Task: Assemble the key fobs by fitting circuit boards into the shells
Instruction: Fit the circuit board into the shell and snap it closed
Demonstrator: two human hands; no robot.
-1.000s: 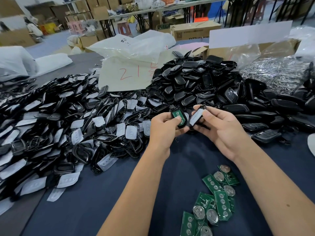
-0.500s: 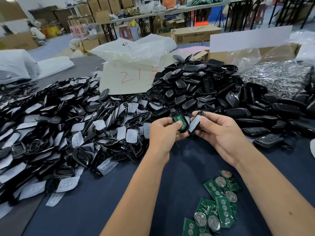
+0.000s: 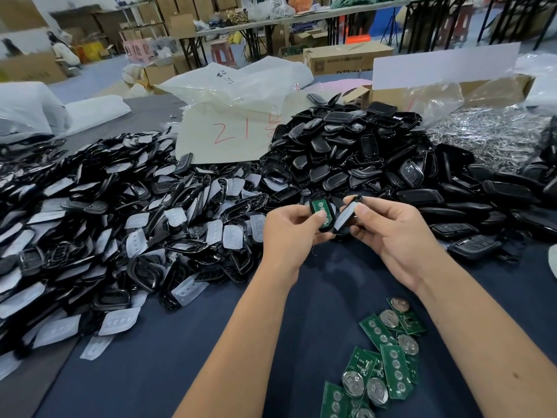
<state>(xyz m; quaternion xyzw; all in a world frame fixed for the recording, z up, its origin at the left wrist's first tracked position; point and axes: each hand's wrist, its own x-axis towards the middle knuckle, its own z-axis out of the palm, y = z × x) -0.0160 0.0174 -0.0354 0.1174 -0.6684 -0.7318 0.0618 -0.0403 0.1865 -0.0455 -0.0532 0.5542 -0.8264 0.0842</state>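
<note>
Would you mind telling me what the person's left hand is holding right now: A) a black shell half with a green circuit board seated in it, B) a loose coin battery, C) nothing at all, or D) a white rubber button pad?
A: the left hand grips a black shell with a green circuit board showing inside it, while the right hand holds the other shell half beside it.

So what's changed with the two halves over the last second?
Very little. The left hand holds the shell with the green board, and the right hand holds the other shell half tilted beside it, as before; the two are not closed together. The loose boards on the cloth have not moved.
</note>
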